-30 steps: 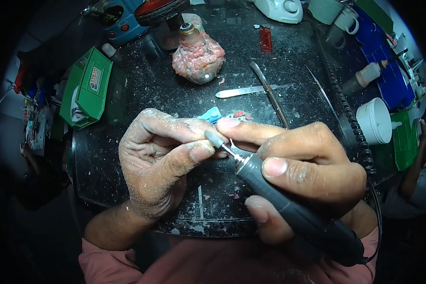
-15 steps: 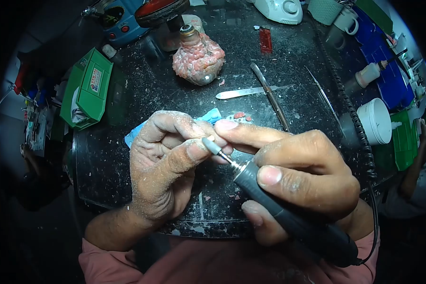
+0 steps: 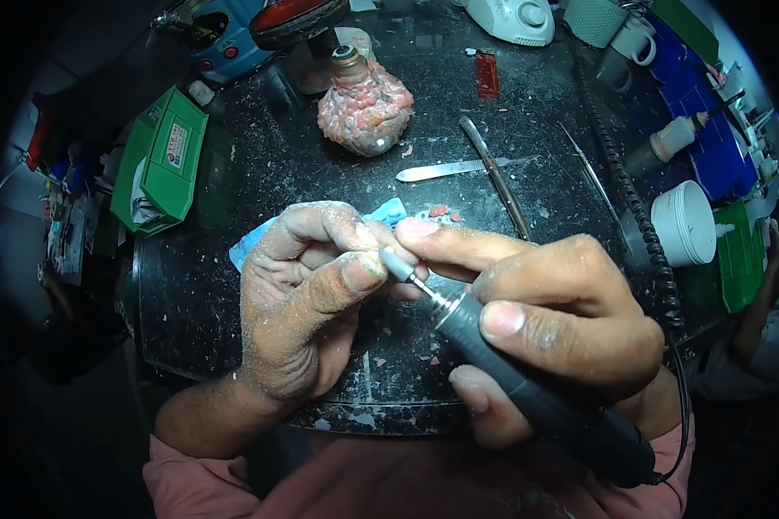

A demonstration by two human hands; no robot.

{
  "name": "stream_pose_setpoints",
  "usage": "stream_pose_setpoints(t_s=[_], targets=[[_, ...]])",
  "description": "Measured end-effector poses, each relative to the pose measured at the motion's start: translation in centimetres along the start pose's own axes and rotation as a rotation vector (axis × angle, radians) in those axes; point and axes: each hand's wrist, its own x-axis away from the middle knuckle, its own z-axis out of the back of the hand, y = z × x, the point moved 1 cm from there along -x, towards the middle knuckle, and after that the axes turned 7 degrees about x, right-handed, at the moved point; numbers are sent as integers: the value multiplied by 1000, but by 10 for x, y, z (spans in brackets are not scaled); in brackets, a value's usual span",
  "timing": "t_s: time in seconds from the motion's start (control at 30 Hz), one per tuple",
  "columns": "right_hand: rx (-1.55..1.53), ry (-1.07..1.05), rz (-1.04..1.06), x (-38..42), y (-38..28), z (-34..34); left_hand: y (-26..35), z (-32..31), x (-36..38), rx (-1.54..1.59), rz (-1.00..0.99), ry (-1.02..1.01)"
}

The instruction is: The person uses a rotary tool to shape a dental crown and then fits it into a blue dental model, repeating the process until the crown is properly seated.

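My right hand (image 3: 571, 320) is wrapped round a black rotary handpiece (image 3: 528, 381), its index finger stretched out to the left fingertips. A grey, cone-shaped grinding stone (image 3: 395, 265) on a metal shank forms the handpiece's tip. It sits right by the thumb and fingers of my left hand (image 3: 299, 298), which is closed in a pinch and dusted with white powder. Whatever the left fingers hold is too small and covered to make out. Behind the left hand lies a crumpled blue cloth or wrapper (image 3: 249, 246), with pink crumbs (image 3: 439, 211) close by.
Beyond the hands lie a scalpel handle (image 3: 441, 171), a wax knife (image 3: 498, 177) and a thin pointed tool (image 3: 590, 173). A burner coated in pink wax (image 3: 365, 112) stands at the back. A green bin (image 3: 160, 160), a red lighter (image 3: 486, 75), a white tub (image 3: 684, 223) and a coiled cord (image 3: 627, 177) surround them.
The handpiece and its grinding stone have shifted slightly right, along with the right hand. The left hand keeps its pinch almost in place.
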Motion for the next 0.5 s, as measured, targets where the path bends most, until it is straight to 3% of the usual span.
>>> stream_pose_setpoints(t_s=[0.5], targets=[[-34, -26, 9, 1, 0, -2, 3, -2, -1, -56, -46, -14]])
